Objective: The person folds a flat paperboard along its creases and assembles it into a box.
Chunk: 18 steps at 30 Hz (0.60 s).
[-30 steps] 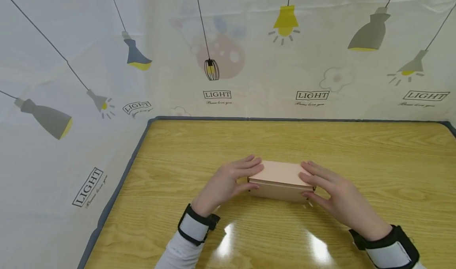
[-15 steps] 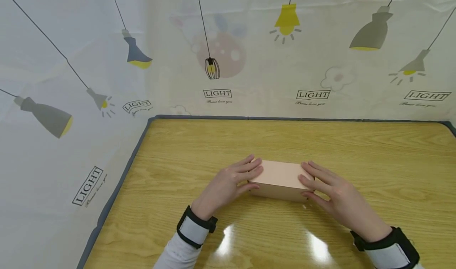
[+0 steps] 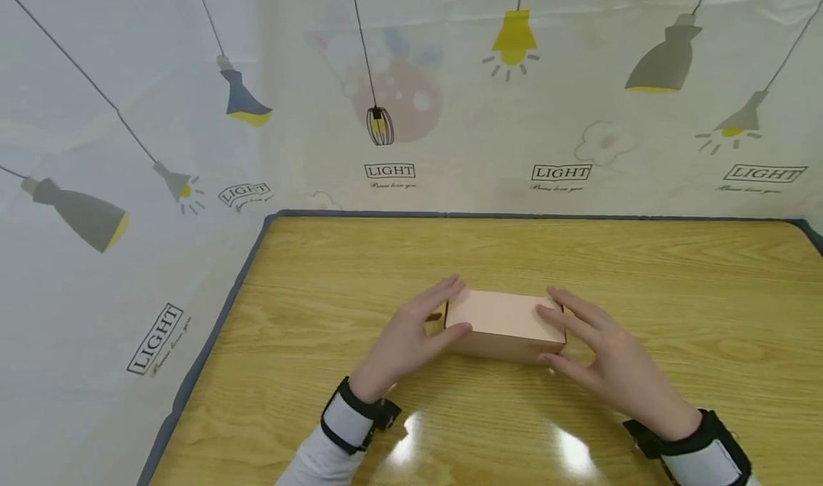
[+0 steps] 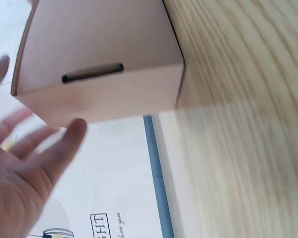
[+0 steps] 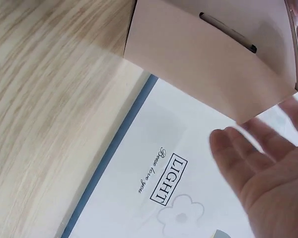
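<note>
A pale pink cardboard box (image 3: 504,314) lies on the table with its lid down flat. Its left end, with a narrow slot, fills the top of the left wrist view, where the left hand (image 4: 20,183) has its fingers loosely extended around that end. In the head view, the left hand (image 3: 401,339) has its thumb by the front left corner and fingers at the back left. The right hand (image 3: 611,350) is at the right end, fingers reaching over the lid's edge and thumb low near the front. The right wrist view shows a similar slot in the right end.
The wooden table (image 3: 360,257) has a blue-grey edging (image 3: 495,216) along its back and left. Behind it hangs a white sheet (image 3: 463,121) printed with lamps and lettering. Both wrists wear black straps (image 3: 350,414).
The lid's front edge, slightly raised one second ago, came down flush with the box. Since then the left hand's fingers have spread and slid off the lid to the left end; the right thumb has shifted slightly.
</note>
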{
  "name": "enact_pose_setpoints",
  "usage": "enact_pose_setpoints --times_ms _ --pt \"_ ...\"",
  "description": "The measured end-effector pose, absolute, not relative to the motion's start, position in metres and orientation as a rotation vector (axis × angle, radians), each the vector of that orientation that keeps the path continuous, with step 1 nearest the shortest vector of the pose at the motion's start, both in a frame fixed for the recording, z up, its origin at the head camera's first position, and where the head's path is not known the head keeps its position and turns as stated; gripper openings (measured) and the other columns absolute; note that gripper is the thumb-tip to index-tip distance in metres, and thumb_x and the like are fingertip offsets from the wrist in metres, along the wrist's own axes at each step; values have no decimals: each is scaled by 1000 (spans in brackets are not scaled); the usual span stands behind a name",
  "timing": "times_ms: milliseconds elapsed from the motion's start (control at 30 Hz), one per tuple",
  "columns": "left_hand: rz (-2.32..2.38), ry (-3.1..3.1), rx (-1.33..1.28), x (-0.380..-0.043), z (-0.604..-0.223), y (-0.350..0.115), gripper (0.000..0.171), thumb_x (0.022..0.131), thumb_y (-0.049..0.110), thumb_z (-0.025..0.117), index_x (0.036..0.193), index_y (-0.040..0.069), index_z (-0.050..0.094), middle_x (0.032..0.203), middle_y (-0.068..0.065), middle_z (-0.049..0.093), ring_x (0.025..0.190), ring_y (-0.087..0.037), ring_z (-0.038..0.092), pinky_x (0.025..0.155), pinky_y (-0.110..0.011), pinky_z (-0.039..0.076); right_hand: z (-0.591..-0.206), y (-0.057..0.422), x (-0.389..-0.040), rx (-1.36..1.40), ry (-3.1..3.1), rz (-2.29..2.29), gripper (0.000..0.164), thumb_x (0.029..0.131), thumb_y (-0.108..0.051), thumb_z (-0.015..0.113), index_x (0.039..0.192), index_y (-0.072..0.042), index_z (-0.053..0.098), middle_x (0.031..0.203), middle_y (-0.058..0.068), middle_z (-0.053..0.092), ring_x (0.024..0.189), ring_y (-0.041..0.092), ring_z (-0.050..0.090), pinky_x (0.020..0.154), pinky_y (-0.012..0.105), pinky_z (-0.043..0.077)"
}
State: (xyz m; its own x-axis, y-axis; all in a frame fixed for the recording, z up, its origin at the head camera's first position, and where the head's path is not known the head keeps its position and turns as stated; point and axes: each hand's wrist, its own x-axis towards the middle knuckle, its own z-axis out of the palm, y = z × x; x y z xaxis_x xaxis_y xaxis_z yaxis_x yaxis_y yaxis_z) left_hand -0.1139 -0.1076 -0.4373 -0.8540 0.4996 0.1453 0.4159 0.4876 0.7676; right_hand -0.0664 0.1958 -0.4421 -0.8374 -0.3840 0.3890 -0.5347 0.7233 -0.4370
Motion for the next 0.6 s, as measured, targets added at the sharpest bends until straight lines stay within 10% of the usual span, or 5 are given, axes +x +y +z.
enact_pose_setpoints --times_ms 100,233,600 --pt "1327 2574 563 -112 -436 -106 79 97 52 63 161 19 30 166 -4 32 149 -26 40 108 -45 51 -437 193 -64 573 -2840 971 96 82 -39 84 160 -17 32 162 20 36 136 45 49 100 60 51" --pt "1293 2497 375 -112 -436 -106 90 96 67 52 164 21 14 168 -8 24 146 -31 44 112 -49 47 -431 192 -64 395 -3017 1250 99 96 -47 67 164 -11 5 166 28 19 141 51 41 100 56 53" --pt "1256 2351 292 -118 -430 -98 93 97 69 47 159 3 27 158 -21 42 142 -35 48 113 -47 46 -427 192 -74 166 -3184 1459 86 105 -56 41 161 3 10 159 35 30 134 50 51 94 52 58"
